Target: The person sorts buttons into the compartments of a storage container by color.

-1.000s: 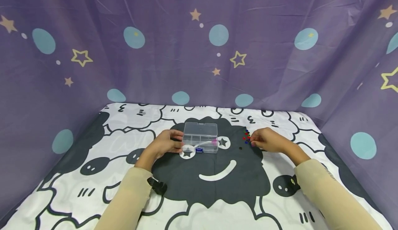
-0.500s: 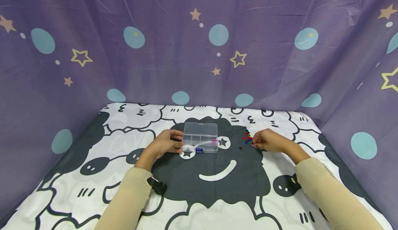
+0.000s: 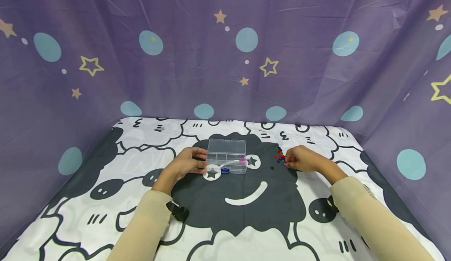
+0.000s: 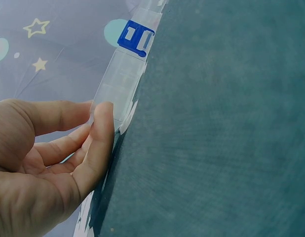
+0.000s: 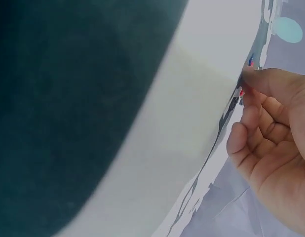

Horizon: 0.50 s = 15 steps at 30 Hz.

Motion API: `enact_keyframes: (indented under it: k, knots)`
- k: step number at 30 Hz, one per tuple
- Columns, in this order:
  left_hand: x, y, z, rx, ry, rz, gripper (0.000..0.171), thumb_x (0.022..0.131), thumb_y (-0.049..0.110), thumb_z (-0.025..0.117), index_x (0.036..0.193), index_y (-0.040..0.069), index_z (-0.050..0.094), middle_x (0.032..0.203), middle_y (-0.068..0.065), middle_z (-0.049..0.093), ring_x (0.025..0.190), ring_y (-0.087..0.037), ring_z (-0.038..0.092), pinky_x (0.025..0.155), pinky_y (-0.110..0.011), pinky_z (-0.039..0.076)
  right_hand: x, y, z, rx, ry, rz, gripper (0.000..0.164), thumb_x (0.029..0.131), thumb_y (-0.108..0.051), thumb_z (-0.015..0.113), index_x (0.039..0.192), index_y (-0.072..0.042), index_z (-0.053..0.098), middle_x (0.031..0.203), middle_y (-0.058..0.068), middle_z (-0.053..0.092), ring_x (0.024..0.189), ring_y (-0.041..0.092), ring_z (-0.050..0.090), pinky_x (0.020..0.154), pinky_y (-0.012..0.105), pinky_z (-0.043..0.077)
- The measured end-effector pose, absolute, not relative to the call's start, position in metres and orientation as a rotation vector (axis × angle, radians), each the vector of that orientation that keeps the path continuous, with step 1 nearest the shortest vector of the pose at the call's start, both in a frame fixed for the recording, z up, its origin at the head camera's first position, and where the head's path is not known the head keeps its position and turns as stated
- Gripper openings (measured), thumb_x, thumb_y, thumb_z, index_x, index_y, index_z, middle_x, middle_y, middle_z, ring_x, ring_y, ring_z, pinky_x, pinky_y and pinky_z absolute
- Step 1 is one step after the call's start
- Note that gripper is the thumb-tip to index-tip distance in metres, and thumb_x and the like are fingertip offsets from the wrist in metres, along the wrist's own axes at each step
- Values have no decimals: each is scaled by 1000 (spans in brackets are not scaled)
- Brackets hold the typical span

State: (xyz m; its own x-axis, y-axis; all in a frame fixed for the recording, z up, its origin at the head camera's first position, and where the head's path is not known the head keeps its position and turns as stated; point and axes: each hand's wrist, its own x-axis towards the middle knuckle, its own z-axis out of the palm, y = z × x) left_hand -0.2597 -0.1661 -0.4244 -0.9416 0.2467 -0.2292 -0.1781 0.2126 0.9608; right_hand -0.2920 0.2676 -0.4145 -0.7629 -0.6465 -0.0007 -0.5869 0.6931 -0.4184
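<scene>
A clear plastic compartment box (image 3: 225,157) with a raised lid stands on the cloth in the head view. My left hand (image 3: 192,161) grips its left end, thumb at the front corner, as the left wrist view shows with the box's blue latch (image 4: 135,38). My right hand (image 3: 299,159) has its fingers bent, thumb and index fingertips at a cluster of small red, blue and green bead-like pieces (image 3: 279,155). A pink piece (image 3: 285,164) shows right by the thumb tip. I cannot tell whether it is pinched. In the right wrist view, a red piece (image 5: 241,92) shows beside the fingertips.
A dark little piece (image 3: 272,168) lies apart between the box and the cluster. Pink (image 3: 242,161) shows in the box's right section. A sheep-patterned cloth (image 3: 243,210) covers the table, with a purple curtain (image 3: 211,84) behind.
My right hand has shifted slightly, uncovering more of the cluster and the pink piece by the thumb. The left hand and the box stay in place.
</scene>
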Motion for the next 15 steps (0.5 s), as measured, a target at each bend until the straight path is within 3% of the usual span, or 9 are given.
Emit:
enact_keyframes:
  k: [15]
  knots:
    - [-260, -167, -425, 69, 2158, 1785, 51, 93, -13, 66, 141, -4, 53, 134, -25, 52, 97, -26, 68, 80, -37, 65, -294, 270, -415, -995, 2676, -627, 9, 95, -1, 68, 87, -6, 68, 69, -8, 62, 62, 3, 53, 59, 22, 48]
